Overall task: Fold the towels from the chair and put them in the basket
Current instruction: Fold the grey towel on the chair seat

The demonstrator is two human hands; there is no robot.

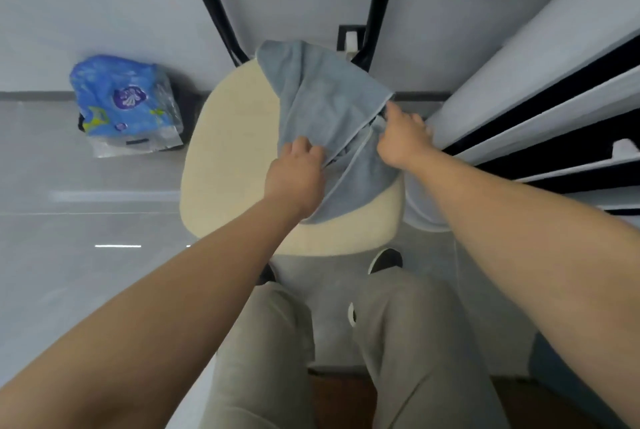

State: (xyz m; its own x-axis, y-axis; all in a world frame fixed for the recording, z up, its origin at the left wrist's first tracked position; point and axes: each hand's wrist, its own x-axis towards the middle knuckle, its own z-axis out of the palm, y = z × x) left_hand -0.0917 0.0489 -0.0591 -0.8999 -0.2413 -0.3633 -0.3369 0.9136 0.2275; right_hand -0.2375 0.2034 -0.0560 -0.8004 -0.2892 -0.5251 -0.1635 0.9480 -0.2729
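Grey floor w/ cream chair [221, 165]; blue towel [325, 106] lies front-to-back across seat, left hand [298, 172] & right hand [401, 141] pinching its near edge.

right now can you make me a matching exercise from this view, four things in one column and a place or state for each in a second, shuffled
Things:
1 blue-grey cloth towel
2 cream padded chair seat
3 blue printed plastic pack
4 left hand

Places or states:
a off to the left, apart from the seat
b lies under the towel
c crumpled on top of the seat
d fingers curled on the towel's near left part

Pairs: 1-c, 2-b, 3-a, 4-d
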